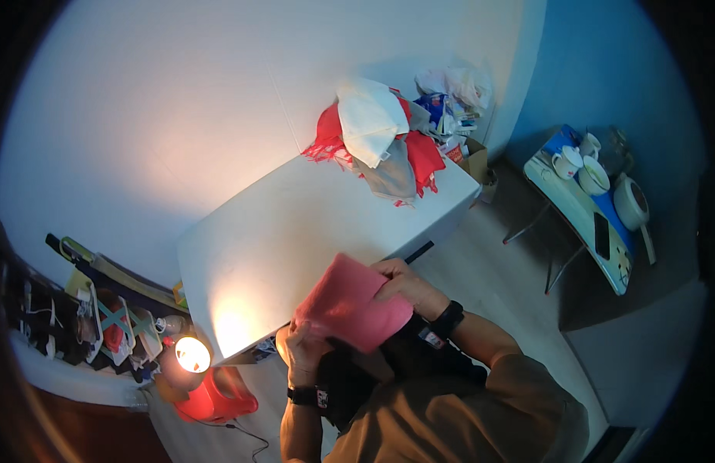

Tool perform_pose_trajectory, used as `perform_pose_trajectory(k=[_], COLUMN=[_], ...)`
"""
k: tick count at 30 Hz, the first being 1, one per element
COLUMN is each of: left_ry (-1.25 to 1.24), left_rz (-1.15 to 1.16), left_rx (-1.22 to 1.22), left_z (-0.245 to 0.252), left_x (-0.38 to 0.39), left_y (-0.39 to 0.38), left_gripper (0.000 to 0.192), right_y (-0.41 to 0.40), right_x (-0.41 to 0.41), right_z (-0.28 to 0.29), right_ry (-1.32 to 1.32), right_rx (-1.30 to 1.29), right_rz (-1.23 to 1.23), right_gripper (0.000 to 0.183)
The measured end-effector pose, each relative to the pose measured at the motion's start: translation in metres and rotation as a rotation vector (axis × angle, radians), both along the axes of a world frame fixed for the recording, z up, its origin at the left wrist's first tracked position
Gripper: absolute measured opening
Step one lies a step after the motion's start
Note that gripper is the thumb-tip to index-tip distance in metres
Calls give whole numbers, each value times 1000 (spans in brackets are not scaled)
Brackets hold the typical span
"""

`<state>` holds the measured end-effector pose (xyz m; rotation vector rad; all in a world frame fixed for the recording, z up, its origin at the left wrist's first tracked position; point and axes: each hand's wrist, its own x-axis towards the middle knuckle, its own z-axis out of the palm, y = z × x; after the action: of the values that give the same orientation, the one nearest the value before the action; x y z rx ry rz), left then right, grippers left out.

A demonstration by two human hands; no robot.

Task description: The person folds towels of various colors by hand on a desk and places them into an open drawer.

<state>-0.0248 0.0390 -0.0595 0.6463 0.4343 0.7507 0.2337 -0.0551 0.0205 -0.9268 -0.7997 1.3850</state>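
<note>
A pink folded cloth (pixel 352 304) is held up between my two hands, over the front edge of the white table (pixel 265 226). My left hand (pixel 304 346) grips its lower left corner. On its right side my right hand (pixel 401 286) pinches the fabric, the thumb lying on top. Both wrists carry dark bands. Farther back on the table lies a loose heap of cloths: a white one (pixel 372 121) on top, a grey one (pixel 392 176) below it, and a red fringed one (pixel 424 159) spread underneath.
A lit lamp (pixel 187 359) stands near the table's left corner, above a red plastic stool (pixel 224 396). Plastic bags (pixel 459 87) and boxes crowd the far corner. To the right, a small folding table (pixel 577 220) bears mugs, a bowl, a pan (pixel 630 202) and a phone (pixel 602 236).
</note>
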Motion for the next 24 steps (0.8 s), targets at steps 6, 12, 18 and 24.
perform_pose_trajectory(k=[6,12,18,24], left_ry=[-240,-59,-61,5], left_rz=[-116,59,104,6], left_rx=[-194,45,-14,-155], left_z=[-20,-55,16,16], left_x=[9,1,24,12], left_y=[-21,-29,-76,-78], left_gripper=[75,75,78,58], right_y=[-32,-37,-24,-36], right_x=[-7,-46,-21,-23], right_z=[7,58,-7,-28], right_ry=[302,305,-122,-221], right_rx=[51,171,-29,82], right_rz=[-135,85,51,17], right_gripper=[47,49,52,55])
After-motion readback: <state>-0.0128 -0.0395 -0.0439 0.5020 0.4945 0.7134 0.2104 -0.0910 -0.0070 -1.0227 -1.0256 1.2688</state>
